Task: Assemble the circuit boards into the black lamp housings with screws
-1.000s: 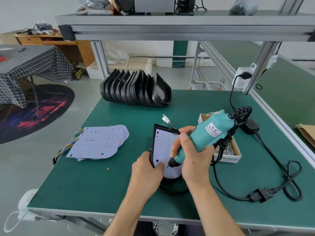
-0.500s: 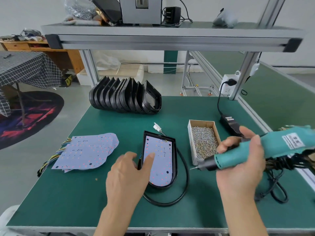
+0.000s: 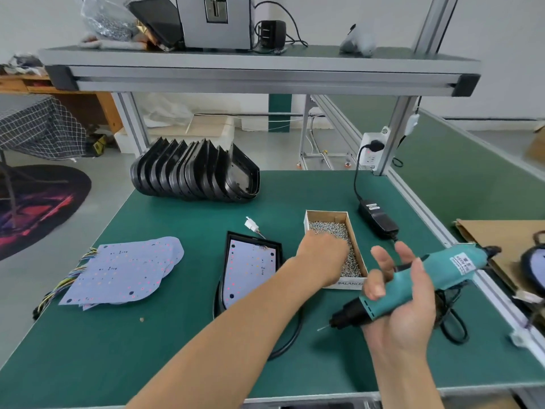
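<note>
A black lamp housing [image 3: 254,239] lies flat mid-table with a pale circuit board [image 3: 249,270] seated in it and a white connector [image 3: 251,224] at its far end. My left hand [image 3: 321,255] reaches over it into the cardboard box of screws [image 3: 327,215]; its fingers dip among the screws and are blurred. My right hand [image 3: 404,314] holds the teal electric screwdriver [image 3: 436,273] in its palm, with the bit pointing left above the mat. A row of empty housings [image 3: 194,175] stands at the back. Spare boards [image 3: 124,270] lie at the left.
The screwdriver's power adapter [image 3: 377,219] and cord lie right of the screw box. A black cable [image 3: 292,338] loops near the housing. Brown cardboard [image 3: 501,240] and another lamp part [image 3: 533,264] sit on the neighbouring bench. An overhead shelf [image 3: 259,75] spans the bench.
My left hand left the housing and moved right into the screw box. My right hand lifted the screwdriver off the board and swung it right, then lower.
</note>
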Demonstrator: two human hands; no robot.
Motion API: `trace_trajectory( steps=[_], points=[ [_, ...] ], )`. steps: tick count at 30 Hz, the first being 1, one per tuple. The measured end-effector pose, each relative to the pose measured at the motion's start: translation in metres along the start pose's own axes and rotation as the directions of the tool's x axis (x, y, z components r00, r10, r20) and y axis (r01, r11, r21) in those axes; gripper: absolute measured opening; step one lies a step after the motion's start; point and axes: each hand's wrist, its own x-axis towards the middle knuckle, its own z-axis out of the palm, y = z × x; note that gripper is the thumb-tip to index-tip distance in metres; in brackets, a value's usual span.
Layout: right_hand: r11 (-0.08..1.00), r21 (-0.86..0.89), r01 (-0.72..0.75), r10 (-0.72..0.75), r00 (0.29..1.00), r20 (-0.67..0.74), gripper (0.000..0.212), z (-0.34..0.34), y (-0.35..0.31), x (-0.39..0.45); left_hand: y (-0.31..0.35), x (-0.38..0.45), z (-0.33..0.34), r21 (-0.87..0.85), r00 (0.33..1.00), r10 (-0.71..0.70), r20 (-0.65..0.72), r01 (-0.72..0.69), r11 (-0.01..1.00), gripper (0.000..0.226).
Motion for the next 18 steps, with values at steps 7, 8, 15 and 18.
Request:
trace_trajectory(
  steps=[7, 8, 15, 18],
  points=[
    [0.999, 0.03, -0.023, 0.023, 1.0, -0.016, 0.029, 0.001, 0.005, -0.002, -0.004, 0.012, 0.003, -0.084, 0.993, -0.038, 0.109, 0.048, 0.995, 0.029],
    [0.999, 0.032, -0.025, 0.026, 0.999, -0.024, 0.029, -0.001, 0.006, 0.0, -0.006, 0.012, 0.005, -0.093, 0.994, -0.031, 0.108, 0.041, 0.995, 0.025],
    [0.999, -0.018, 0.03, -0.031, 0.998, -0.049, 0.025, 0.003, 0.0, 0.003, -0.016, 0.003, 0.015, -0.395, 0.996, -0.05, -0.074, 0.017, 0.919, 0.016],
    [0.999, 0.013, 0.032, -0.03, 0.994, -0.106, 0.02, 0.013, -0.013, 0.0, -0.022, -0.02, 0.014, -0.838, 0.959, -0.252, -0.132, 0.028, 0.545, 0.01]
  ],
)
